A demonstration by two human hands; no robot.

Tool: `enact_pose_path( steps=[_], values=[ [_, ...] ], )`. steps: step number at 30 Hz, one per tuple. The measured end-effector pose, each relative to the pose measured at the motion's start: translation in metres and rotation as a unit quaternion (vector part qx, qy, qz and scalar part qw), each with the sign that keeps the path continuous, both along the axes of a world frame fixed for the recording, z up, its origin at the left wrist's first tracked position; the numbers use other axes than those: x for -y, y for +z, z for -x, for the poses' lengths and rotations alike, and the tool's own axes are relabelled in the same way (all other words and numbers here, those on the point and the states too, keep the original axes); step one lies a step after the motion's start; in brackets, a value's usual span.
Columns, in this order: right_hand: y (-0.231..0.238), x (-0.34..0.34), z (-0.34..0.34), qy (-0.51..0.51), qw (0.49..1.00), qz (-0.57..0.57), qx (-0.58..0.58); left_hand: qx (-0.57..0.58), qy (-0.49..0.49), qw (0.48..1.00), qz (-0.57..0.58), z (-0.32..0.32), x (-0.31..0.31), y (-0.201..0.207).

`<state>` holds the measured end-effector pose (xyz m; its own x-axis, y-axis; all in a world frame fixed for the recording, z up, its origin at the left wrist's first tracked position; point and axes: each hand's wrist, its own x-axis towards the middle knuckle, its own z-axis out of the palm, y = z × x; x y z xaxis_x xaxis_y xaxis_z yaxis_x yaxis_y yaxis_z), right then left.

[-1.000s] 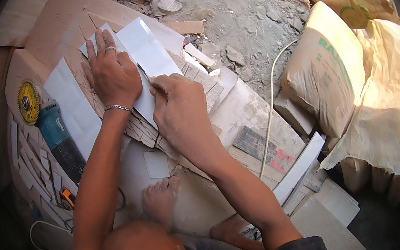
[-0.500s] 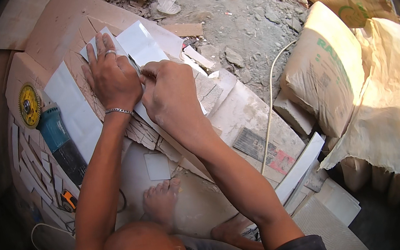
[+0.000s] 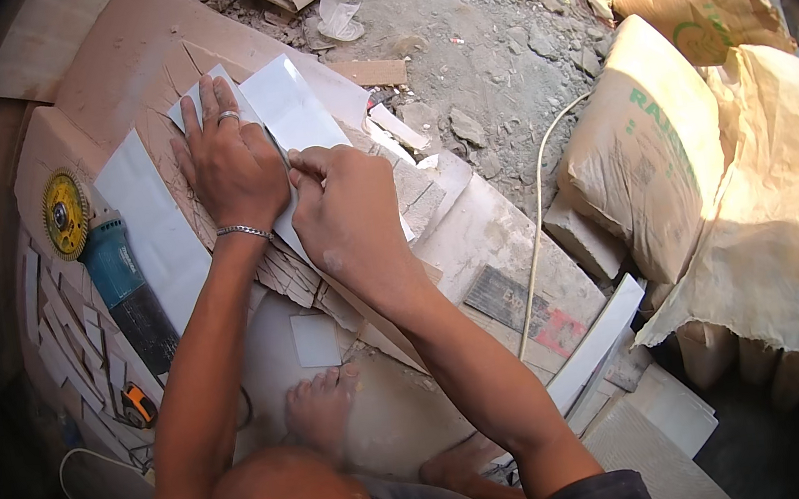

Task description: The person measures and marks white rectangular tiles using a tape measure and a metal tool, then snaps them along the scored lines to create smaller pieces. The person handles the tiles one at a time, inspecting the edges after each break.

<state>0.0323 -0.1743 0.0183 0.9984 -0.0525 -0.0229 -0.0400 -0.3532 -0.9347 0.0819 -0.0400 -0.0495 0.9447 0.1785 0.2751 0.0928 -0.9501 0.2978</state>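
Note:
My left hand (image 3: 236, 175) lies flat with its fingers stretched out, pressing on a white tile strip (image 3: 246, 106). Beside it, my right hand (image 3: 353, 223) is closed in a pinch at the strip's right edge. What its fingertips grip is mostly hidden; only a thin dark line shows along the edge. Another white tile (image 3: 297, 106) lies just beyond, partly behind my right hand. To the left of my left hand rests a larger white tile (image 3: 150, 217). An angle grinder (image 3: 117, 272) with a yellow disc lies along that tile's left side.
Tile offcuts (image 3: 63, 334) and an orange and black tape measure (image 3: 140, 405) lie at left. A pale cable (image 3: 539, 221) crosses the ground at right, near filled paper sacks (image 3: 649, 151). Rubble (image 3: 474, 48) covers the far ground. A small square tile (image 3: 315, 340) lies near my foot.
My right hand has slid slightly nearer me along the strip's edge. My left hand stays pressed on the strip; the whole view has shifted a little.

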Motion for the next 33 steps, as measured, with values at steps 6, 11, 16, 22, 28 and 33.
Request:
enact_pose_path(
  steps=[6,11,16,22,28,33],
  values=[
    [0.006,-0.001,-0.018,0.010,1.000,0.002,-0.020,0.002,-0.008,1.000,-0.012,-0.002,0.000,-0.004],
    [0.006,-0.001,-0.019,0.017,0.999,-0.003,-0.047,0.005,0.007,1.000,-0.001,-0.002,0.000,-0.003],
    [0.016,-0.001,-0.035,0.022,0.997,0.010,-0.078,0.012,-0.005,1.000,-0.020,-0.001,-0.004,-0.009],
    [0.010,-0.003,-0.039,0.017,0.998,0.007,-0.067,0.006,-0.002,0.999,-0.032,-0.005,-0.006,-0.010],
    [0.009,-0.012,-0.063,0.019,0.998,0.026,-0.060,0.008,-0.021,0.999,-0.037,0.000,-0.003,-0.007],
    [0.005,-0.014,-0.059,0.019,0.999,0.028,-0.040,-0.001,-0.013,0.999,-0.047,0.000,-0.008,-0.009]
  ],
)
